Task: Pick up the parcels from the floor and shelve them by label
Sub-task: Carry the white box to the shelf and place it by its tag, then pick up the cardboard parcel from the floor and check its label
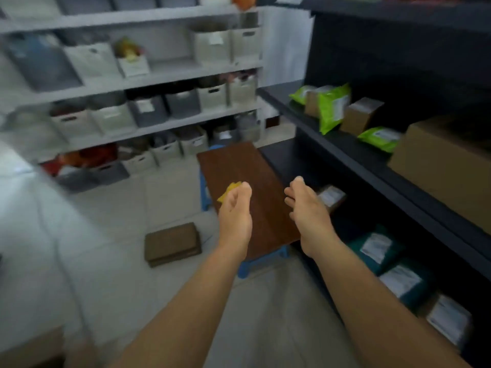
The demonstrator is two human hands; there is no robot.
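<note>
A flat brown cardboard parcel (172, 243) lies on the white tiled floor, left of a stool. My left hand (236, 211) hovers over the stool's wooden top (239, 168), fingers closed on a small yellow item (229, 191). Beside it, my right hand (308, 211) is held out with fingers loosely apart and nothing in it. The dark shelf unit (372, 166) on the right carries green bagged parcels (332, 107), brown boxes (361, 115) and, lower down, teal parcels (377, 248) with white labels. The image is blurred.
A grey rack (159, 75) at the back holds several grey and white bins. The stool has blue legs (255, 264). A large cardboard box (446, 166) sits on the dark shelf at the right. A brown surface shows at the bottom left corner.
</note>
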